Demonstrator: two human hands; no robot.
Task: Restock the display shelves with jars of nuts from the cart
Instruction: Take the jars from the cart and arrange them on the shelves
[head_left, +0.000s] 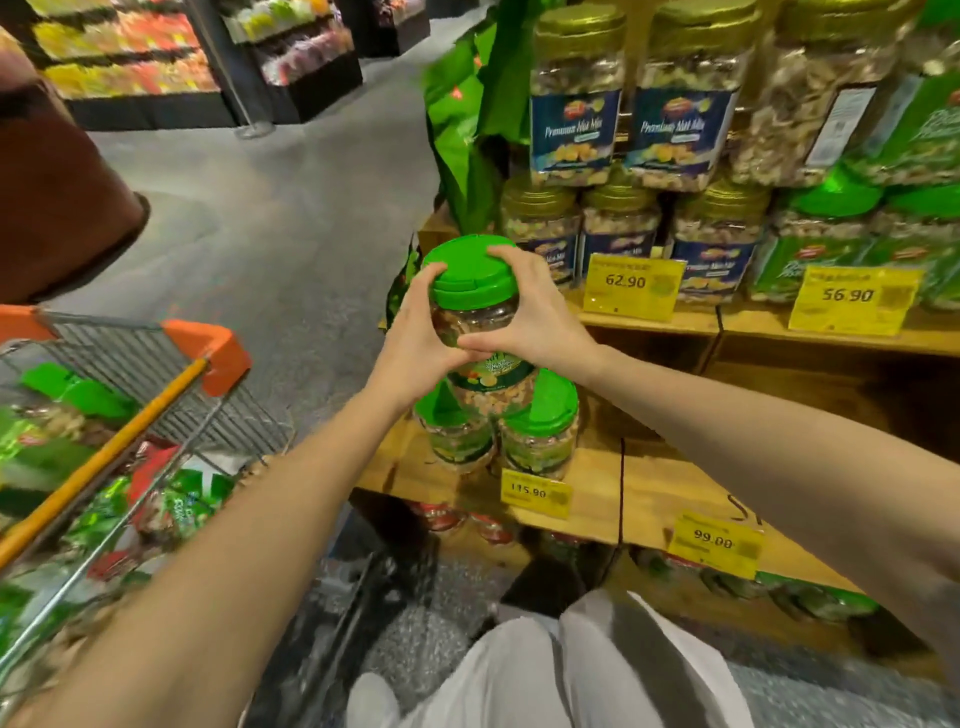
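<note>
Both hands are gripping a green-lidded jar (478, 312), left hand (415, 343) and right hand (530, 317) wrapping its neck, holding it above two jars (498, 431) sitting on the shelf (613, 483), cart (156, 374) beside.

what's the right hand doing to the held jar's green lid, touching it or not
Touching. The head view shows the right hand with fingertips curled over the rim of the green lid of the jar, no gap.

Wood shelf (649, 488) w/ 2 green-lid nut jars (541, 441) upright, side by side.
</note>
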